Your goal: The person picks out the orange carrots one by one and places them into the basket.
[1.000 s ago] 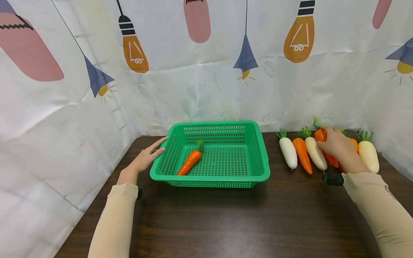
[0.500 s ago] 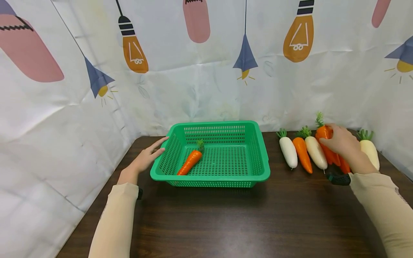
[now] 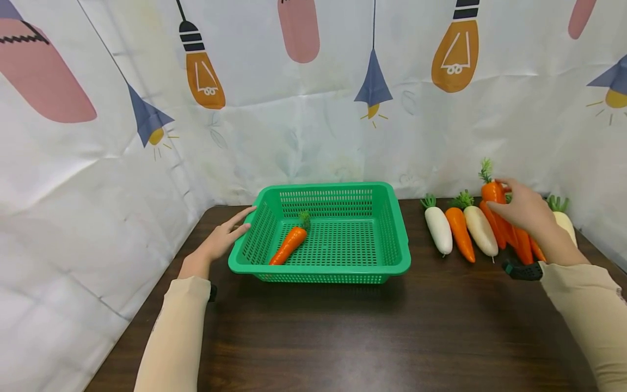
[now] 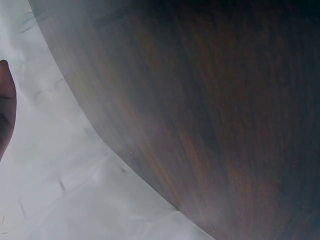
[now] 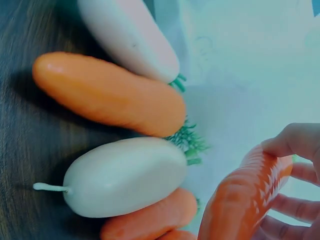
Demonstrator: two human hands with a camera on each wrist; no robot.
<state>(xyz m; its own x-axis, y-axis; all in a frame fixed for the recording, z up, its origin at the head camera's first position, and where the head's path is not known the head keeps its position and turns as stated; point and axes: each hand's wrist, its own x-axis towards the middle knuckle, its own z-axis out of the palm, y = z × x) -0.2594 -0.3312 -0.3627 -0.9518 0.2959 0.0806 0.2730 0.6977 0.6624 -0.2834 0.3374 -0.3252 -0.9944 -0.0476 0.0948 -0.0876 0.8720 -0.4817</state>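
My right hand (image 3: 525, 211) pinches an orange carrot (image 3: 492, 192) near its leafy top, raised a little above the row of vegetables. In the right wrist view, thumb and fingers lie on both sides of this carrot (image 5: 239, 200). More carrots (image 3: 523, 247) lie under and beside that hand, partly hidden by it. My left hand (image 3: 219, 242) rests with extended fingers at the left rim of a green plastic basket (image 3: 320, 270). One carrot (image 3: 289, 246) lies inside the basket on its left side. Only part of the left hand (image 4: 6, 110) shows in the left wrist view.
Left of the held carrot lie a white radish (image 3: 438, 231), an orange carrot (image 3: 460, 234) and a cream radish (image 3: 481, 231). Another cream radish (image 3: 565, 224) lies at the far right, partly behind the hand. A patterned cloth (image 3: 313, 136) hangs behind the dark wooden table (image 3: 318, 332).
My right hand has lifted the carrot up off the others and moved slightly right, uncovering carrots beneath it. The left hand and the basket stay where they were.
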